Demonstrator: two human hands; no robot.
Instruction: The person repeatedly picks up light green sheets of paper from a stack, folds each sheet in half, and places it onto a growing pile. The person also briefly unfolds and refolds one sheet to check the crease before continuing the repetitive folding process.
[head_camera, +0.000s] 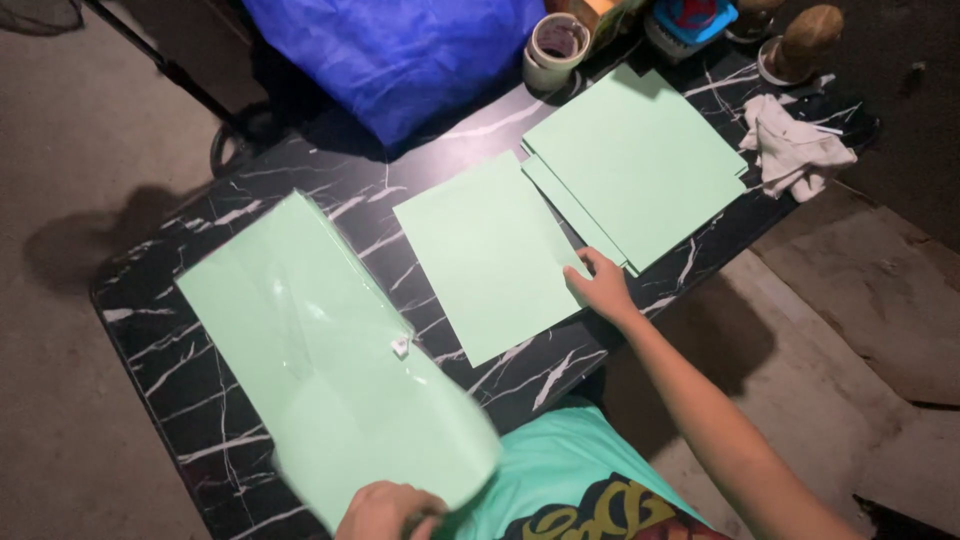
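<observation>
A single light green paper sheet (488, 255) lies in the middle of the black marble-patterned table (200, 370). My right hand (603, 287) rests on its right edge, fingers on the paper. To its right sits a stack of green sheets (635, 160). On the left lies a clear plastic pack of green paper (310, 340), its near end curling up off the table. My left hand (390, 512) grips that near end at the bottom of the view.
A roll of tape (553, 50) stands at the table's far edge beside a blue bag (400, 55). A crumpled white cloth (795, 145) lies at the far right corner, with jars and a wooden object (805, 40) behind it. Concrete floor surrounds the table.
</observation>
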